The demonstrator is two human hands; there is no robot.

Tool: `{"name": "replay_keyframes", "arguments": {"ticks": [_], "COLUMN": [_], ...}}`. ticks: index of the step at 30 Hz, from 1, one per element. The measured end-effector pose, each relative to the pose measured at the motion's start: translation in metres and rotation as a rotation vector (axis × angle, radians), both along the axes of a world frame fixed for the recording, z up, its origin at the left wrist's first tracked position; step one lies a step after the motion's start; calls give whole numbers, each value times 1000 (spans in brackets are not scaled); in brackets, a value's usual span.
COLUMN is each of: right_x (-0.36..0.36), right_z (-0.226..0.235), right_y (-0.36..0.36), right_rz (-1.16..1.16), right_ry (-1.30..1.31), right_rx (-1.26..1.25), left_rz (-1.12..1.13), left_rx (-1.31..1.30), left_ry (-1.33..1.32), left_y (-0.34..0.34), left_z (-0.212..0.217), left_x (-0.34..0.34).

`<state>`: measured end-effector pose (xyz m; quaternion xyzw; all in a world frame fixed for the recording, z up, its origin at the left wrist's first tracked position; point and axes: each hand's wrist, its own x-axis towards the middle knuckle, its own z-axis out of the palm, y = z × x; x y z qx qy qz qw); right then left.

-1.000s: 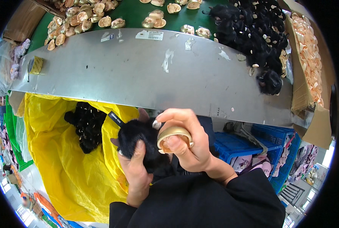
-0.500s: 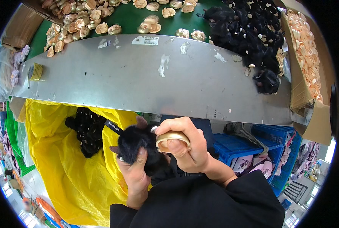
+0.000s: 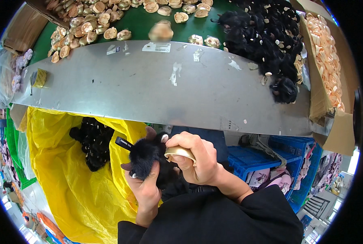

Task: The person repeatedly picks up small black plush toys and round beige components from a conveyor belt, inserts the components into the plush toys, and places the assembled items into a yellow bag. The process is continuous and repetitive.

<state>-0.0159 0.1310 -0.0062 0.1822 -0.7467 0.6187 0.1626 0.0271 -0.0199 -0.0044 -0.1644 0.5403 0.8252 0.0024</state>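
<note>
Leftward, a yellow bag (image 3: 73,199) of black plush pieces (image 3: 94,142) sits below the counter (image 3: 128,89). In front of its right edge, the left hand (image 3: 146,189) wraps its fingers around a black plush toy (image 3: 144,156); just beside, the right hand (image 3: 203,162) grips a gold shell (image 3: 180,151). Farther right come a blue crate (image 3: 248,160) and a cardboard box (image 3: 340,132).

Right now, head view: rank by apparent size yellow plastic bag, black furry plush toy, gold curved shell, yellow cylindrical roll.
1. Yellow plastic bag
2. Black furry plush toy
3. Gold curved shell, yellow cylindrical roll: too alike to rank; right grip partly hides the shell, which may be nearer the camera.
</note>
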Motion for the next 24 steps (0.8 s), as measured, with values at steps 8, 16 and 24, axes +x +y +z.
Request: {"name": "replay_keyframes", "arguments": {"ticks": [8,16,24], "right_x": [-9,8,4], "right_z": [-32,4,23], "right_y": [3,16,2], "right_rz": [-38,7,190], "right_ry": [-266,-264,-360], "right_rx": [52,-304,-436], "left_rz": [-134,16,-40], "left_rx": [-238,60,159], "left_ry": [-171,-98,-90], "left_y": [-10,0,2], "left_z": [10,39,22], "left_x": [43,-13,-5]}}
